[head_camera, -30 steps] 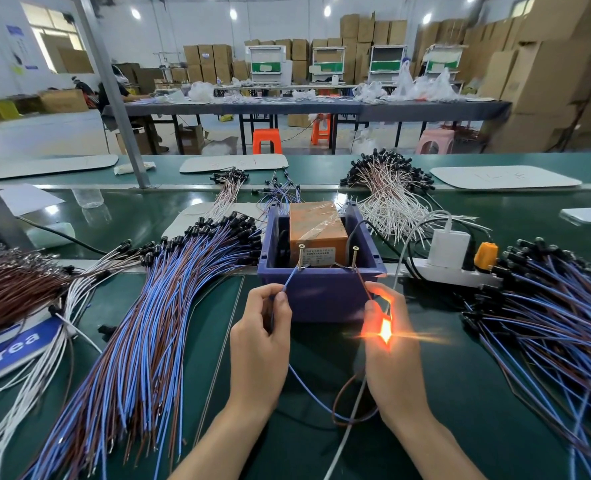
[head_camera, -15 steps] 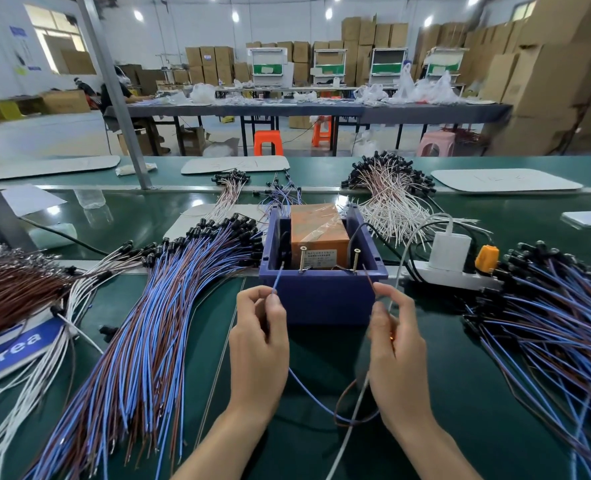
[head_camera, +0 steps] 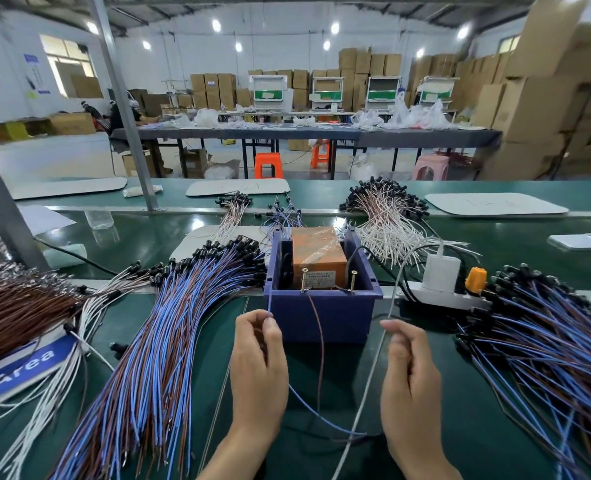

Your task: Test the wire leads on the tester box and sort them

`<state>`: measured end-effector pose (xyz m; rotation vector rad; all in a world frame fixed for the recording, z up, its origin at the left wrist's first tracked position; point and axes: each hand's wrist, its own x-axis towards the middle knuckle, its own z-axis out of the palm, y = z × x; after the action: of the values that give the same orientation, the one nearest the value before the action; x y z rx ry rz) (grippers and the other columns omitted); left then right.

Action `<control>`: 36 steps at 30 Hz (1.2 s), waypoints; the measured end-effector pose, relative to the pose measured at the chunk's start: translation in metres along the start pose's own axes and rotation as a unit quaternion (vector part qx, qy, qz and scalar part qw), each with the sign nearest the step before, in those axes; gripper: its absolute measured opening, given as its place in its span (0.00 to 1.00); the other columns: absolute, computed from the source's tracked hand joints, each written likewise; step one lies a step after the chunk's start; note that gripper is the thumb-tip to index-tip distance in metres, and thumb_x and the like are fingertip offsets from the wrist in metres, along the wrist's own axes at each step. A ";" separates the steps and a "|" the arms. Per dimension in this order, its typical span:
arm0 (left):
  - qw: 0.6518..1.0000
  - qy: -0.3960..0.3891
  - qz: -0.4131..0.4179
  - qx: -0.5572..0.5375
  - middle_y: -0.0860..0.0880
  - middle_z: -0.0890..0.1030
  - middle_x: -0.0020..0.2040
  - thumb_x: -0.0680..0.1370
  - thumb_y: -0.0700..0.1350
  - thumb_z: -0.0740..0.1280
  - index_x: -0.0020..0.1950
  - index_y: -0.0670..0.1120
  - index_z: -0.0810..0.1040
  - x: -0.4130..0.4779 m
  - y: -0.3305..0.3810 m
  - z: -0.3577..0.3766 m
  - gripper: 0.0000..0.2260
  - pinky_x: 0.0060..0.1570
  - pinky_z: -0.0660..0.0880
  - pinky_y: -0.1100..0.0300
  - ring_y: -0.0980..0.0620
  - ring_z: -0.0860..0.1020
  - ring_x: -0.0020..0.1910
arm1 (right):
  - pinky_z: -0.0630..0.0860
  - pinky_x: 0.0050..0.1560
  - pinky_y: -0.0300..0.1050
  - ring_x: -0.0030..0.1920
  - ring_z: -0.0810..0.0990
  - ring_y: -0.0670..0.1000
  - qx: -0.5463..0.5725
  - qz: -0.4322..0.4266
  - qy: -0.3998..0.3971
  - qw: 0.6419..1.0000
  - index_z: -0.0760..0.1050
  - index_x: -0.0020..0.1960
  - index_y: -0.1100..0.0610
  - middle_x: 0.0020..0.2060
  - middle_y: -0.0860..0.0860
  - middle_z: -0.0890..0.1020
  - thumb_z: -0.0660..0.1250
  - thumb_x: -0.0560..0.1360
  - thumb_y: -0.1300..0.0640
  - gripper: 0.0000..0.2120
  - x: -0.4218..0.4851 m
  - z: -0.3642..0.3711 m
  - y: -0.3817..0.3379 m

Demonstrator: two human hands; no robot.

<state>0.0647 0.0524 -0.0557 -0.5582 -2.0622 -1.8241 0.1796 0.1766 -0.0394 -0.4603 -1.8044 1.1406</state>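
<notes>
**Item 1, tester box** (head_camera: 332, 317): a blue bin at the middle of my view, on the green bench (head_camera: 460, 431). It holds an orange unit (head_camera: 318, 252). Two upright screws (head_camera: 303, 280) stand at its near rim.

**Item 2, wire lead** (head_camera: 269, 303): the left hand (head_camera: 257, 372) pinches the blue strand between thumb and forefinger. The tip points up just left of the box's front corner, clear of both screws. The brown strand (head_camera: 322, 342) hangs down the box front with its upper end near the left screw. I cannot tell whether it makes contact. Both strands run down toward the right hand (head_camera: 410, 386).

**Item 3, right hand:** the fingers are curled inward, thumb against forefinger. I cannot tell what they enclose. A white cable (head_camera: 373, 368) passes just beside the forefinger.

**Item 4, stock:**
- blue-and-brown bundle (head_camera: 155, 341), left of the box
- a like heap (head_camera: 546, 348), on the right
- brown bundle (head_camera: 17, 306), far left
- white leads (head_camera: 384, 220), behind the box

**Item 5, power strip** (head_camera: 443, 297): right of the box, carrying a white charger (head_camera: 441, 270).
</notes>
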 end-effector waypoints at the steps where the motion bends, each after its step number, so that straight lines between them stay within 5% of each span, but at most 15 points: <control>1: 1.000 0.015 -0.008 -0.003 0.60 0.75 0.43 0.84 0.53 0.57 0.52 0.66 0.68 0.000 0.001 -0.001 0.06 0.39 0.71 0.60 0.56 0.75 0.38 | 0.59 0.24 0.37 0.23 0.61 0.43 0.011 0.008 0.007 1.000 0.75 0.51 0.35 0.24 0.46 0.68 0.55 0.84 0.56 0.17 -0.001 -0.002 -0.002; 4: 0.997 0.076 -0.012 0.012 0.55 0.69 0.57 0.84 0.45 0.59 0.64 0.57 0.68 0.004 0.006 -0.013 0.11 0.54 0.73 0.54 0.53 0.72 0.56 | 0.58 0.23 0.37 0.23 0.60 0.42 0.060 0.028 0.015 0.998 0.76 0.47 0.37 0.23 0.46 0.67 0.56 0.84 0.61 0.20 0.003 -0.007 -0.018; 6: 0.995 0.086 0.029 0.038 0.51 0.68 0.59 0.83 0.45 0.59 0.66 0.51 0.70 0.004 0.017 -0.021 0.11 0.57 0.73 0.54 0.53 0.70 0.58 | 0.58 0.23 0.35 0.23 0.60 0.42 0.094 0.025 0.024 0.995 0.77 0.47 0.40 0.24 0.46 0.67 0.58 0.83 0.63 0.20 0.009 -0.008 -0.033; 9: 0.982 -0.043 0.171 0.065 0.61 0.71 0.53 0.83 0.52 0.58 0.60 0.58 0.73 -0.005 0.058 -0.024 0.08 0.50 0.73 0.63 0.59 0.73 0.53 | 0.60 0.24 0.34 0.24 0.62 0.42 0.149 -0.012 0.020 0.989 0.78 0.47 0.43 0.25 0.43 0.69 0.59 0.82 0.60 0.15 0.022 -0.011 -0.070; 13: 0.915 -0.237 0.315 0.081 0.62 0.72 0.51 0.81 0.52 0.61 0.61 0.56 0.72 -0.019 0.115 -0.012 0.09 0.47 0.73 0.66 0.60 0.73 0.48 | 0.67 0.32 0.30 0.29 0.70 0.40 0.227 -0.093 -0.018 0.969 0.79 0.47 0.46 0.31 0.38 0.74 0.60 0.77 0.56 0.10 0.032 -0.021 -0.124; 17: 0.907 -0.245 0.341 0.037 0.62 0.76 0.50 0.75 0.48 0.62 0.57 0.60 0.70 -0.019 0.153 -0.004 0.12 0.39 0.75 0.62 0.63 0.75 0.43 | 0.65 0.31 0.29 0.28 0.68 0.40 0.256 -0.164 -0.043 0.952 0.79 0.48 0.49 0.31 0.38 0.74 0.59 0.76 0.60 0.11 0.035 -0.041 -0.165; 20: 0.914 -0.227 0.337 0.015 0.69 0.75 0.42 0.73 0.50 0.61 0.52 0.69 0.63 -0.018 0.175 0.002 0.15 0.33 0.65 0.74 0.70 0.73 0.35 | 0.64 0.31 0.30 0.28 0.70 0.40 0.244 -0.199 -0.027 0.949 0.79 0.49 0.48 0.32 0.38 0.75 0.59 0.76 0.62 0.13 0.039 -0.060 -0.182; 25: 0.895 -0.196 0.399 0.031 0.63 0.69 0.33 0.74 0.48 0.57 0.45 0.49 0.69 -0.015 0.211 0.027 0.04 0.31 0.62 0.64 0.58 0.68 0.32 | 0.64 0.32 0.34 0.29 0.66 0.42 0.238 -0.235 -0.033 0.942 0.79 0.53 0.49 0.30 0.39 0.71 0.59 0.80 0.60 0.11 0.045 -0.091 -0.197; 29: 0.936 -0.165 0.296 -0.101 0.57 0.81 0.39 0.83 0.50 0.63 0.50 0.52 0.75 -0.009 0.248 0.037 0.04 0.32 0.71 0.69 0.57 0.78 0.33 | 0.74 0.55 0.44 0.52 0.80 0.45 0.267 -0.185 -0.050 0.945 0.74 0.64 0.44 0.48 0.42 0.82 0.57 0.80 0.44 0.15 0.069 -0.129 -0.190; 31: 0.939 -0.156 0.239 -0.191 0.56 0.83 0.39 0.83 0.49 0.65 0.48 0.54 0.75 -0.003 0.266 0.042 0.05 0.32 0.73 0.66 0.57 0.79 0.32 | 0.74 0.63 0.45 0.59 0.80 0.42 0.154 -0.143 -0.030 0.977 0.73 0.67 0.43 0.55 0.42 0.83 0.56 0.82 0.43 0.17 0.077 -0.145 -0.177; 34: 0.930 -0.187 0.180 -0.261 0.52 0.84 0.40 0.84 0.48 0.64 0.47 0.53 0.74 0.001 0.282 0.057 0.06 0.30 0.74 0.63 0.55 0.79 0.32 | 0.78 0.43 0.38 0.41 0.83 0.41 0.059 -0.098 -0.075 0.991 0.79 0.61 0.46 0.45 0.42 0.84 0.59 0.85 0.51 0.11 0.077 -0.162 -0.153; 36: 0.929 -0.208 0.132 -0.275 0.52 0.83 0.39 0.84 0.47 0.63 0.47 0.49 0.74 0.000 0.281 0.074 0.07 0.30 0.73 0.63 0.54 0.78 0.31 | 0.70 0.28 0.34 0.27 0.75 0.43 0.067 -0.082 -0.066 0.992 0.82 0.55 0.46 0.33 0.44 0.79 0.61 0.84 0.53 0.10 0.074 -0.177 -0.138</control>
<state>0.2047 0.1549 0.1778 -1.4044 -1.5548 -2.2501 0.3140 0.2497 0.1409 -0.1579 -1.8270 1.1922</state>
